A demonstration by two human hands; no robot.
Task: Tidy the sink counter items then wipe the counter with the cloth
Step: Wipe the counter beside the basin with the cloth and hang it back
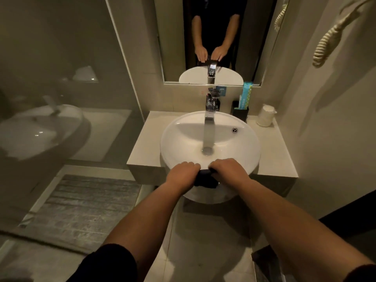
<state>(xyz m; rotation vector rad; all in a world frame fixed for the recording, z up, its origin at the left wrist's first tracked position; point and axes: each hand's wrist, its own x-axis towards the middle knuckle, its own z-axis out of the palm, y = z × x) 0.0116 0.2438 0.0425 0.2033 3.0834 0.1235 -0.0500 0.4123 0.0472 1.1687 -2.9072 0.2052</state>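
A dark cloth (206, 179) lies over the near rim of the round white sink (177, 129). My left hand (182, 173) and my right hand (228, 169) both grip it, side by side, knuckles up. The pale counter (148, 139) surrounds the sink. At the back right stand a black holder (240, 113) with a teal packet (246, 94) in it and a white roll (265, 116). Most of the cloth is hidden under my hands.
A chrome tap (210, 117) rises behind the basin and reaches over it. A mirror (213, 37) hangs above. A glass partition (61, 88) stands on the left, a grey mat (85, 208) lies on the floor, and a coiled cord (325, 45) hangs on the right wall.
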